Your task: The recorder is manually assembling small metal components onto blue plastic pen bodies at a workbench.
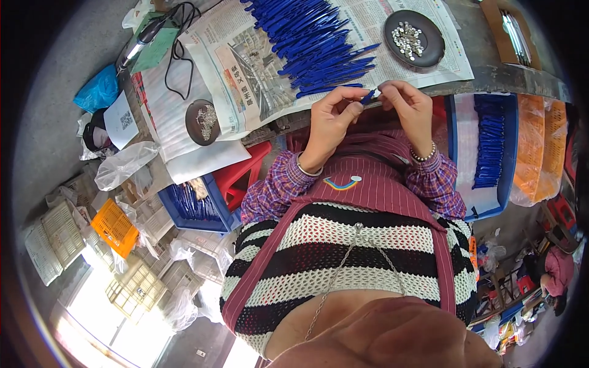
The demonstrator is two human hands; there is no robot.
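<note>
I'm pinching a small blue pen part [368, 96] between both hands just above my lap, left hand [329, 122] gripping the near end, right hand [410, 107] closing fingertips on the tip. Keeping it straight and steady is probably the trick. Further out on the desk [491, 73], the blue pen pile [319, 43] is hogging the newspaper [257, 80], dark dish of silver bits [414, 38] sitting far right.
</note>
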